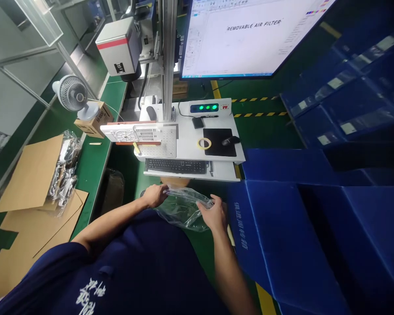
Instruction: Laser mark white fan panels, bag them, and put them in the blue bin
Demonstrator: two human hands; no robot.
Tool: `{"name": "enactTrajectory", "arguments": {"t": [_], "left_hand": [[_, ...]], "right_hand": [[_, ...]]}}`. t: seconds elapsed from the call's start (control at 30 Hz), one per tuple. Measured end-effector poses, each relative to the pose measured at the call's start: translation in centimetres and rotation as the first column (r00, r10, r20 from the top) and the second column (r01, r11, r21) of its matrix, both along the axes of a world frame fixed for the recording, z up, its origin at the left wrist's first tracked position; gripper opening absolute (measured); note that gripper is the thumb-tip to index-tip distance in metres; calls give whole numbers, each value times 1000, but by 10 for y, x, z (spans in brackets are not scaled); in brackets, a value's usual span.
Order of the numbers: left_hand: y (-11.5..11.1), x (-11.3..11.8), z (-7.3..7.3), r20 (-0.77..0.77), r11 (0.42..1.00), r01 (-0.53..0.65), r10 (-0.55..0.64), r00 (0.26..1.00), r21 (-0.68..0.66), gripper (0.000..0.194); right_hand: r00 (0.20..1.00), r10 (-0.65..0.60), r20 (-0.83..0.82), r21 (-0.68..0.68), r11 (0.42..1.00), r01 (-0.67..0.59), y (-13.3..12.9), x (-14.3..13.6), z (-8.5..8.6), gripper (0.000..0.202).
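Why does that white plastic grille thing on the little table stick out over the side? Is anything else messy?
The white grille panel overhangs the left edge of the white work table, so it looks unsteady. Both hands, left hand and right hand, hold a crumpled clear plastic bag. More bagged parts lie heaped on loose cardboard.

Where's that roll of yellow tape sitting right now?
In the head view, the roll of yellow tape lies flat on the white machine table, just left of the black mouse pad and above the keyboard.
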State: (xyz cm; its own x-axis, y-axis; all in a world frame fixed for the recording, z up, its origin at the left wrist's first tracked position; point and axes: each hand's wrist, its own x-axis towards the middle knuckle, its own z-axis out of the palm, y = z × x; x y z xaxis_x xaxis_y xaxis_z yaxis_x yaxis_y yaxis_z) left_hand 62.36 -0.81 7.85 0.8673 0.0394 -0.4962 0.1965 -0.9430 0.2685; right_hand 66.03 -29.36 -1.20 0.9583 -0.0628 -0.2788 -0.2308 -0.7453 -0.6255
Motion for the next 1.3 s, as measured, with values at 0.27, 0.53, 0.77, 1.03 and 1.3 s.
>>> {"name": "enactTrajectory", "arguments": {"t": [0.27, 0.53, 0.77, 1.03, 1.3], "left_hand": [[13, -16, -3, -18, 983, -100, 104, 994, 157, 32], [59, -45, -26, -30, 962, -257, 261, 965, 95, 30], [111, -43, -56, -92, 943, -332, 330, 940, -14, 32], [214, -17, -73, -189, 839, -309, 249, 950, -448, 41], [348, 50, -113, -27, 407, -584, 805, 593, -702, 75]], "right_hand": [[982, 164, 90, -29, 986, -162, -25, 5, -17, 31], [955, 289, 66, 62, 954, -293, -4, 22, -13, 39], [919, 393, 29, 123, 911, -394, 40, 37, -2, 48], [845, 523, -110, 162, 849, -504, 117, 75, 15, 59], [865, 478, -154, 204, 872, -445, 214, 147, 16, 70]]}}
